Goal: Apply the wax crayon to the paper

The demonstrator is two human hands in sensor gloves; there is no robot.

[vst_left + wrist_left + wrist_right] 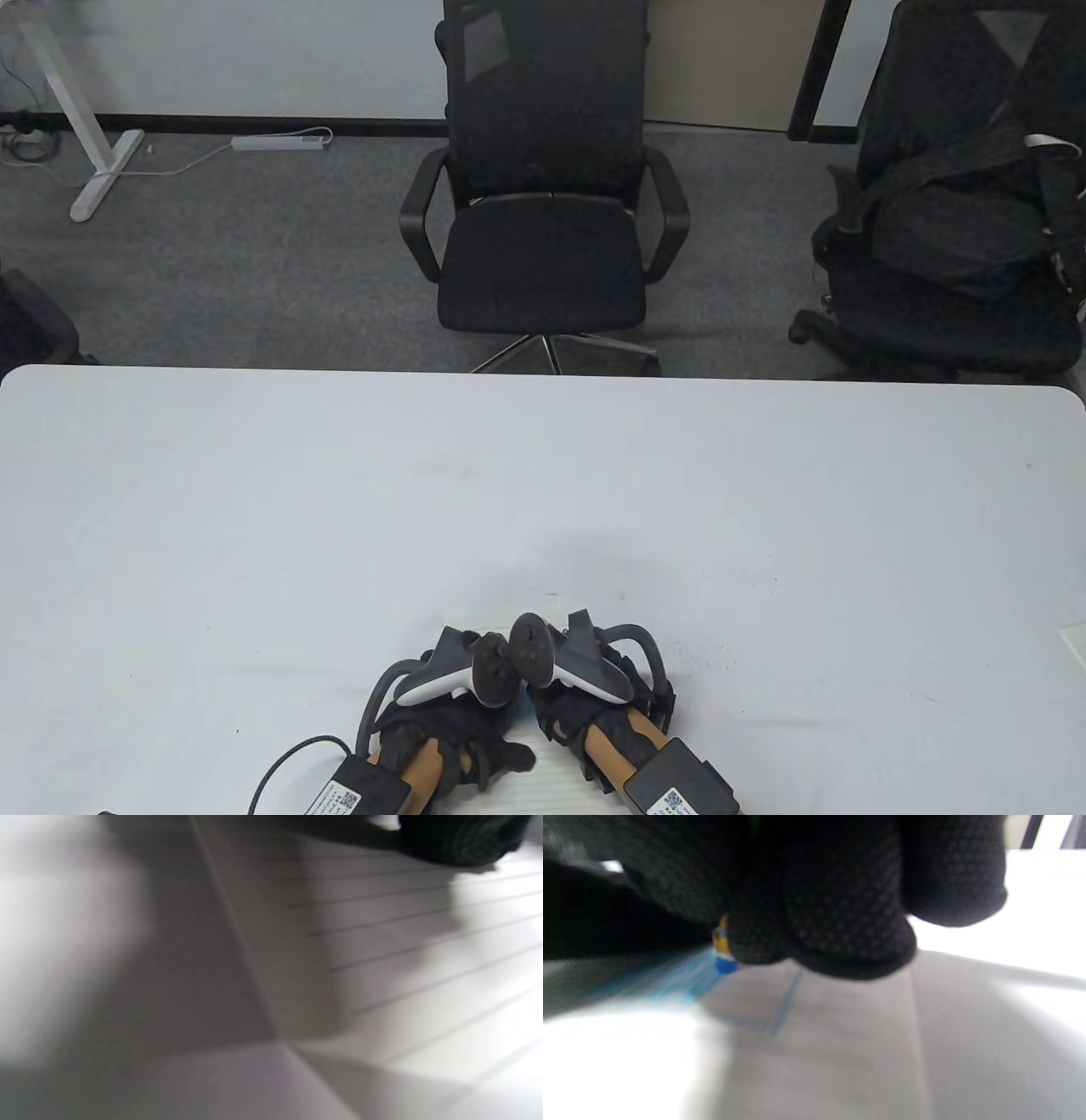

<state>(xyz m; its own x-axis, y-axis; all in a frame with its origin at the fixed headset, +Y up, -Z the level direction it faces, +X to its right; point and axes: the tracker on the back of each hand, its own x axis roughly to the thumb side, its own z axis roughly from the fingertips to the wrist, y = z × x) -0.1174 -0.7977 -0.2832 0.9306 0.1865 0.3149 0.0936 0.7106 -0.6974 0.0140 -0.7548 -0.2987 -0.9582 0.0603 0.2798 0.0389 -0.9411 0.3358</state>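
Note:
A sheet of white lined paper (551, 768) lies at the table's near edge, mostly hidden under both hands. My right hand (585, 722) grips a blue crayon (725, 963) with a yellow wrapper; its tip touches the paper (818, 1052) beside blue strokes (670, 984). The gloved fingers (840, 912) curl around the crayon and hide most of it. My left hand (458, 739) rests on the paper's left part; the left wrist view shows the lined sheet (403, 963), a crease in it and one fingertip (458, 836) at the top. I cannot tell how the left fingers lie.
The white table (254, 526) stretches far beyond the hands. A black office chair (543, 221) stands behind the far edge, another chair with a dark bag (959, 221) at the right. Cables (288, 764) run from the left wrist.

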